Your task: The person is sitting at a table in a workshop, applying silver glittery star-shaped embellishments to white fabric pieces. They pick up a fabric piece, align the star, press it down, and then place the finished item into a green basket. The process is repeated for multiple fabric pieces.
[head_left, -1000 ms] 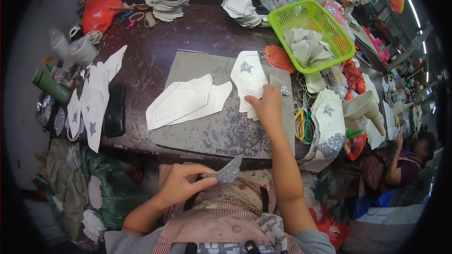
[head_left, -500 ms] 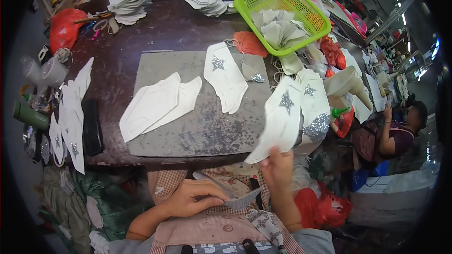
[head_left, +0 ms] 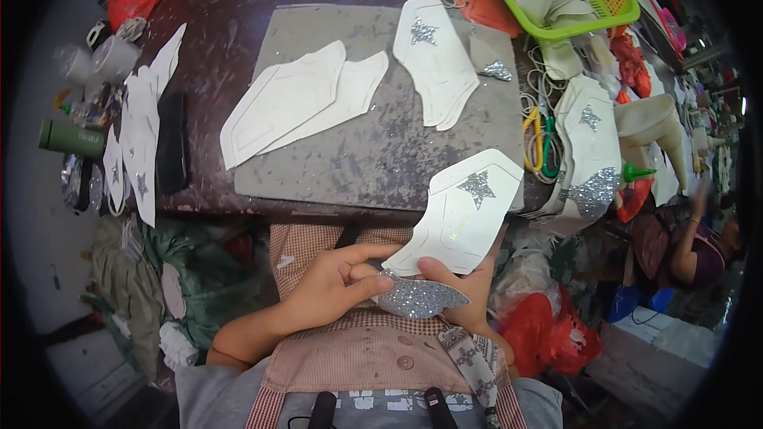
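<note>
While both hands meet over the lap, just near of the worktop edge, the scene reads as follows.

Stage: judging from the lay of things, 1 white piece is in hand with its glitter strip not yet seated; it looks like the joining step is mid-way.
Done so far: a white piece with a silver star [head_left: 435, 59] lies finished-looking on the grey mat [head_left: 373, 155]; a stack of starred pieces with glitter ends [head_left: 592, 163] sits at the right.
Left to do: 2 plain white cut pieces [head_left: 298, 99] lie on the mat, no star visible on them.
Left hand [head_left: 334, 290]: grip closed on the near-left tip of the silver glitter strip [head_left: 417, 298], thumb on top.
Right hand [head_left: 469, 290]: grip holding the white boot-shaped piece [head_left: 465, 214] from beneath, thumb on its near edge.
White piece: flat, pale, 1 silver glitter star near its far-right corner, tilted up toward the mat.
Glitter strip: narrow, curved, pointed at both ends, touching the white piece's near edge.
Surroundings: green basket [head_left: 612, 12] far right, holding grey cut pieces.
</note>
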Demonstrator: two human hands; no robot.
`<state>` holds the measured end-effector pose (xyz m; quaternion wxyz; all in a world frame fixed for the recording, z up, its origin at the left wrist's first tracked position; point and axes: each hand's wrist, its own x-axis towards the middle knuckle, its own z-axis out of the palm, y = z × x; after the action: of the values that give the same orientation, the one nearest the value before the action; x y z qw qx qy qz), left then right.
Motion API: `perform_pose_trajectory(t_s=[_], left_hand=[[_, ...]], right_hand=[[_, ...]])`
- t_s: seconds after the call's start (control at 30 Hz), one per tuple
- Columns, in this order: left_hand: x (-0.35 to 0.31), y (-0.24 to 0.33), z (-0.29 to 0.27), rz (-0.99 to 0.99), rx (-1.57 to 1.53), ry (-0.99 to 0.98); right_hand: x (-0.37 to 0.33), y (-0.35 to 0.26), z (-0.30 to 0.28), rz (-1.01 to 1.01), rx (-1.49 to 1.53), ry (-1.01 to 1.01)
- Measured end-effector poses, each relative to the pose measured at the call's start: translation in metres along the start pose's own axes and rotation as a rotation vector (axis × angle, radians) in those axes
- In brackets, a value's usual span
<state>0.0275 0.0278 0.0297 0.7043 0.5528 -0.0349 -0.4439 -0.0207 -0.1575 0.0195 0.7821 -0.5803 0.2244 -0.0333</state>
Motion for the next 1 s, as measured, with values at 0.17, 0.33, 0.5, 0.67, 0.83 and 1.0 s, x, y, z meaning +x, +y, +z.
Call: perform_pose_trajectory(t_s=[0.17,0.33,0.5,0.67,0.83,1.0], left_hand=[[-0.003,-0.004,0.001,-0.032,0.064,0.014],[-0.006,-0.004,0.006,-0.031,0.145,0.030],[-0.008,0.005,0.008,-0.029,0.178,-0.020],[-0.008,0.004,0.008,-0.015,0.196,0.014],[0.014,0.002,0.035,0.264,-0.058,0.127],[0.043,-0.020,0.061,0.416,-0.161,0.147]], right_hand=[[-0.005,-0.001,-0.012,0.085,-0.080,-0.050],[-0.012,-0.009,-0.016,0.150,-0.103,-0.034],[-0.015,-0.013,-0.014,0.138,-0.059,-0.036],[-0.013,-0.008,-0.014,0.093,-0.076,-0.044],[-0.003,-0.032,-0.023,-0.031,0.033,-0.082],[-0.008,-0.065,-0.040,-0.070,0.298,-0.137]])
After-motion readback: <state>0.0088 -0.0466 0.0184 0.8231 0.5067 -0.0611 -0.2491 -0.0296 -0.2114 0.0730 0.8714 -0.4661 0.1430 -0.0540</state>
